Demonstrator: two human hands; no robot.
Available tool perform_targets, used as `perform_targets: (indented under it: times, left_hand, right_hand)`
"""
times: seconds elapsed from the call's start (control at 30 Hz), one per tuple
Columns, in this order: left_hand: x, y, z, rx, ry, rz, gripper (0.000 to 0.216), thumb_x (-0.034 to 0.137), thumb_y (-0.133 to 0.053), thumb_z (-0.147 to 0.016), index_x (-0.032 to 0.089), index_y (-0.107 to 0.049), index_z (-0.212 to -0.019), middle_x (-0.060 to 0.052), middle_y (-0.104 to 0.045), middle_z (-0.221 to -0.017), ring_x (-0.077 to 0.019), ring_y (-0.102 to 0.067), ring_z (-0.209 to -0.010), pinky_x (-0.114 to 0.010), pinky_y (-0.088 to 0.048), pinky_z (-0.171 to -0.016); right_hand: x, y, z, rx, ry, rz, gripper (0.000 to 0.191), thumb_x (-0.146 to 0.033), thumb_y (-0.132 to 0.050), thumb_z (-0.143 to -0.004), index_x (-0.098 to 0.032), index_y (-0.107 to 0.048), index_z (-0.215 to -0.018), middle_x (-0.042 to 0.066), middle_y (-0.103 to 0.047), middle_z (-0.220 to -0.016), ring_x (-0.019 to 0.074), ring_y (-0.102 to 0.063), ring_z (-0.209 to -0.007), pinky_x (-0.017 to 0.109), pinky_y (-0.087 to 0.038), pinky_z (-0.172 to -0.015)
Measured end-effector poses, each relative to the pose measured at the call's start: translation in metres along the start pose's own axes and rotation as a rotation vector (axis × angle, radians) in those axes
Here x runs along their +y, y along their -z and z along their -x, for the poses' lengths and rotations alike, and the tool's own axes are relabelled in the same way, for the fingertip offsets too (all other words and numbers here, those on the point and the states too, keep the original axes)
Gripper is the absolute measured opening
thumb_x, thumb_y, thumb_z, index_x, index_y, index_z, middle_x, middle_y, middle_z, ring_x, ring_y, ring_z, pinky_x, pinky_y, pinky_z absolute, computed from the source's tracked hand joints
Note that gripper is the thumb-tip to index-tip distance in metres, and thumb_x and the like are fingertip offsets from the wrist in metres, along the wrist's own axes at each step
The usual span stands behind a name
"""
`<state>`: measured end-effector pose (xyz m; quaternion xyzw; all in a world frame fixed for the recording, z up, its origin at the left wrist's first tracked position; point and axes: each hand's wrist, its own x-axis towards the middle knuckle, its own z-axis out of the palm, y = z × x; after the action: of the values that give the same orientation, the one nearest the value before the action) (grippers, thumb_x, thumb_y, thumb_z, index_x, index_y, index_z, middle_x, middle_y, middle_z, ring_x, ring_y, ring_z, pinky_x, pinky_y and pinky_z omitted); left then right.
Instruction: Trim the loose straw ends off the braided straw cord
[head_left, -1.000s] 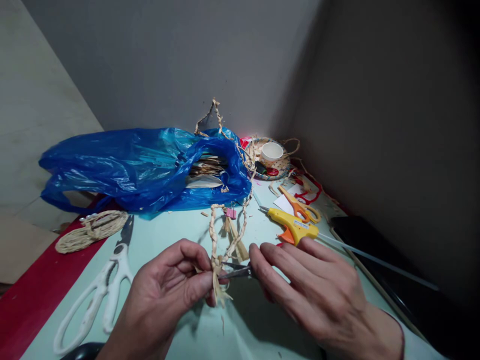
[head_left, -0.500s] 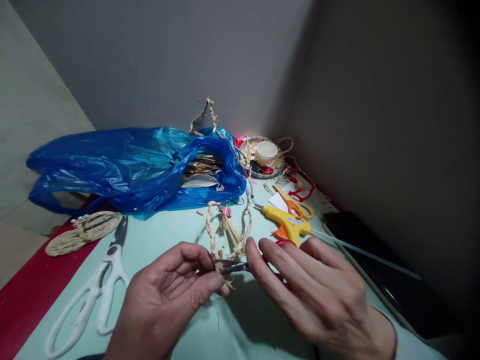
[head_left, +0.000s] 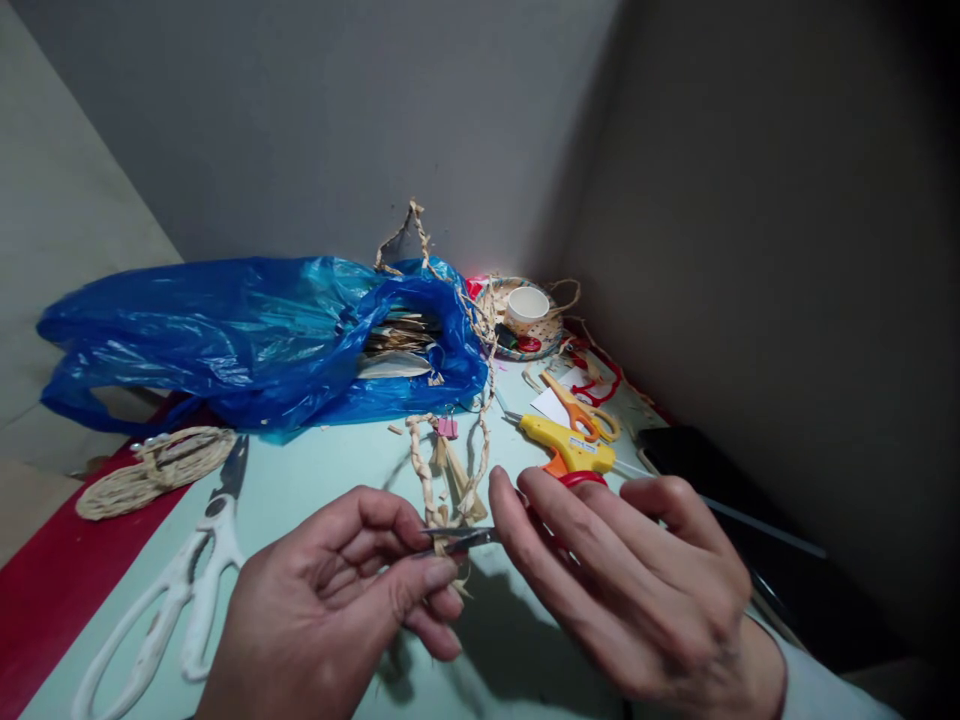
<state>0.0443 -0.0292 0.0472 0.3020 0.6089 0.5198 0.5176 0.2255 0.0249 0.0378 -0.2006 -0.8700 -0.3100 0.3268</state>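
My left hand [head_left: 352,600] pinches the near end of a pale braided cord [head_left: 420,465] made of dried plant fibre, its fingers closed around the strands. In my right hand [head_left: 630,590] is a pair of small scissors [head_left: 472,538] with red handles [head_left: 583,480], mostly hidden behind the fingers. The metal blades reach left to the fibre beside my left fingertips and lie across it. From there the braid runs up in a loop toward the back of the table. A pink binder clip [head_left: 448,427] sits by the braid's far part.
A blue plastic bag [head_left: 262,340] holding dried husks lies at the back. White scissors [head_left: 176,590] and a coiled woven piece [head_left: 157,475] are at left. On the right are a yellow glue gun [head_left: 566,443], orange scissors [head_left: 577,410] and a dark phone-like slab [head_left: 810,590]. A woven tray [head_left: 555,335] bears a white cup [head_left: 528,303].
The scissor blades look closer together across the fibre. My left hand's lower fingers have spread a little, and the view has shifted slightly.
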Motion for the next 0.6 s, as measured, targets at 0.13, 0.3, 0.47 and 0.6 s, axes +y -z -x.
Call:
perform_targets:
  times: [0.13,0.3,0.47,0.6]
  left_hand:
    - [0.007,-0.004,-0.003,-0.015,0.011,-0.01,0.015,0.023,-0.077,-0.06,0.019,-0.062,-0.064,0.003,-0.069,-0.045,-0.0147,-0.067,-0.04,-0.019,-0.054,-0.043]
    - [0.012,-0.002,-0.007,-0.084,-0.038,-0.003,0.018,0.022,-0.077,-0.063,0.018,-0.062,-0.069,0.003,-0.069,-0.047,-0.0143,-0.067,-0.043,-0.019,-0.055,-0.046]
    - [0.012,0.0,-0.009,-0.116,-0.063,0.009,0.022,0.023,-0.079,-0.063,0.019,-0.06,-0.075,0.006,-0.067,-0.049,-0.0131,-0.066,-0.045,-0.019,-0.055,-0.047]
    - [0.009,0.001,-0.012,-0.119,-0.084,-0.014,0.021,0.024,-0.076,-0.064,0.019,-0.061,-0.078,0.007,-0.067,-0.053,-0.0129,-0.068,-0.048,-0.018,-0.056,-0.051]
  right_hand:
    - [0.009,0.001,-0.004,0.022,0.096,0.077,0.024,-0.01,-0.054,-0.094,-0.009,-0.07,-0.112,0.006,-0.074,-0.098,0.0154,-0.062,-0.076,0.034,-0.035,-0.059]
    - [0.022,0.005,-0.01,0.01,0.225,0.115,0.024,-0.011,-0.057,-0.093,-0.007,-0.069,-0.113,0.004,-0.074,-0.091,0.0138,-0.06,-0.072,0.034,-0.033,-0.058]
    - [0.024,0.011,-0.012,-0.039,0.292,0.106,0.024,-0.008,-0.054,-0.093,-0.002,-0.068,-0.112,0.007,-0.074,-0.091,0.0147,-0.061,-0.072,0.034,-0.035,-0.061]
    - [0.024,0.008,-0.01,-0.076,0.286,0.057,0.023,-0.005,-0.052,-0.093,0.0,-0.066,-0.111,0.009,-0.073,-0.086,0.0161,-0.061,-0.072,0.036,-0.037,-0.064]
